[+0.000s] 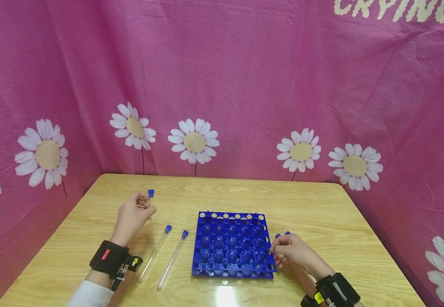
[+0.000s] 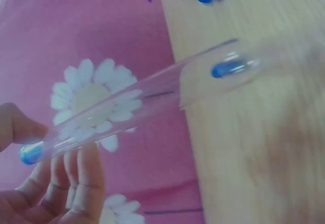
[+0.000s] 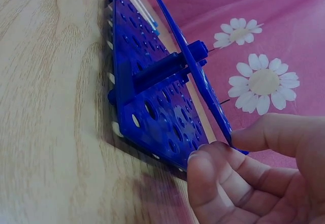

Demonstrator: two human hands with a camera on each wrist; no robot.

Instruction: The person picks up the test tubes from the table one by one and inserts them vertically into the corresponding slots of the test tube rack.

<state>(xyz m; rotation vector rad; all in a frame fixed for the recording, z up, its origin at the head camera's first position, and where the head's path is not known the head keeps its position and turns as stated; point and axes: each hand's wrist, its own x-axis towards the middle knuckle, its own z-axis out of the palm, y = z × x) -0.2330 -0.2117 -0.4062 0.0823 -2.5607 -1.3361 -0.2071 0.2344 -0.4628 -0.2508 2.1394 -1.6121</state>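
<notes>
My left hand (image 1: 134, 213) holds a clear test tube (image 2: 114, 115) by its upper end, just below the blue cap (image 1: 151, 193). In the left wrist view the thumb and fingers lie on either side of that end. A blue test tube rack (image 1: 232, 267) stands on the table between the hands. At its right side, my right hand (image 1: 292, 252) pinches the edge of the upper plate between thumb and fingers, seen closely in the right wrist view. Two capped tubes, one nearer the left hand (image 1: 155, 252) and one nearer the rack (image 1: 172, 261), lie on the table.
Two blue caps (image 1: 288, 233) show just behind the right hand; what lies below them is hidden by it. The wooden table (image 1: 229, 192) ends at a pink curtain (image 1: 229, 85) with daisies at the back and sides.
</notes>
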